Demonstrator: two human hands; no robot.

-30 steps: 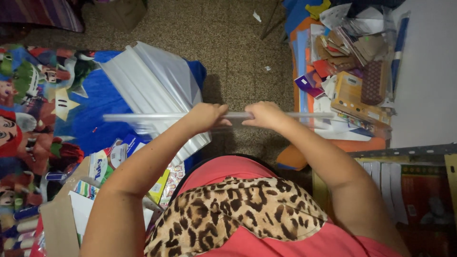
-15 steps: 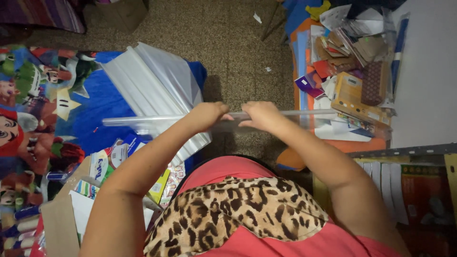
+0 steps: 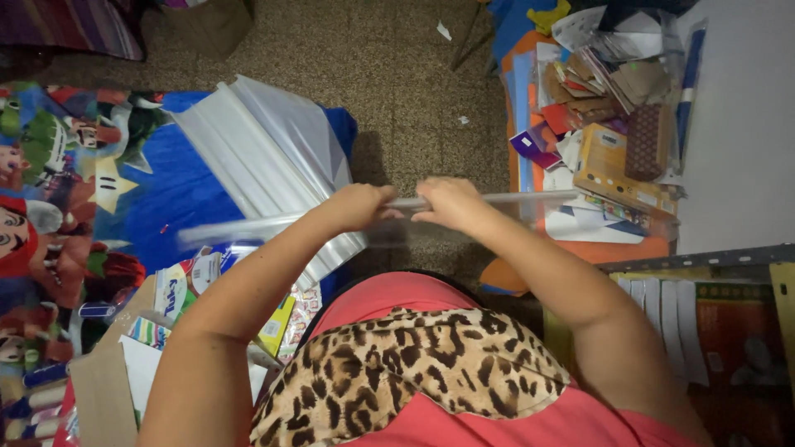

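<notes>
I hold a long thin roll of clear plastic film crosswise in front of me, over the speckled floor. My left hand grips it near the middle, and my right hand grips it right beside the left. The roll's left end dips lower and looks blurred. Its right end reaches over the cluttered pile. A loose sheet of the same film hangs just below my hands.
Several clear plastic rolls lie fanned on a blue cartoon-print blanket at left. Boxes and packets sit by my left arm. At right, cardboard pieces, papers and a yellow box are heaped on orange sheets beside a white surface.
The roll has tilted: its left end has dropped lower while the right end stayed up. Both hands kept their grip and barely shifted.
</notes>
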